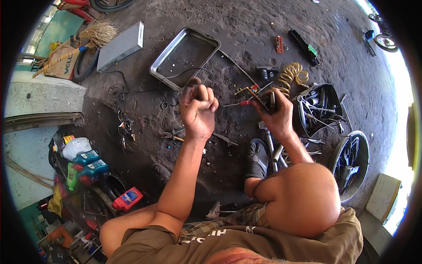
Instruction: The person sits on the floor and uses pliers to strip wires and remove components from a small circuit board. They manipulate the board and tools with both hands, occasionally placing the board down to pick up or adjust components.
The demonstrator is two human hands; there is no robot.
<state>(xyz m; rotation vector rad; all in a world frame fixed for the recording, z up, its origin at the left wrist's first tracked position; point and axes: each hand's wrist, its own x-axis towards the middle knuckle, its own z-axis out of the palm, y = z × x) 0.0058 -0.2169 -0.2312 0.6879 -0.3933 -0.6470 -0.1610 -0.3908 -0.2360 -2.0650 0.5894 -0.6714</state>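
My left hand (198,108) is raised over the middle of the floor, its fingers curled in; what they hold, if anything, is hidden. A thin dark wire (194,69) loops just behind those fingers. To the right, my right hand (279,115) is closed round a small flat dark piece with a coppery edge (258,98); its exact kind is unclear. Close to that hand shows a screwdriver with a red handle (247,103), its thin shaft toward my left hand. Pliers (172,135) lie on the ground below my left hand.
A metal tray (154,69) with small bits lies ahead, beside a grey metal box (119,47). On the right are a coiled yellow hose (290,78), a black tool container (300,115) and a round basin (365,163) of tools. Several bottles (91,169) stand left.
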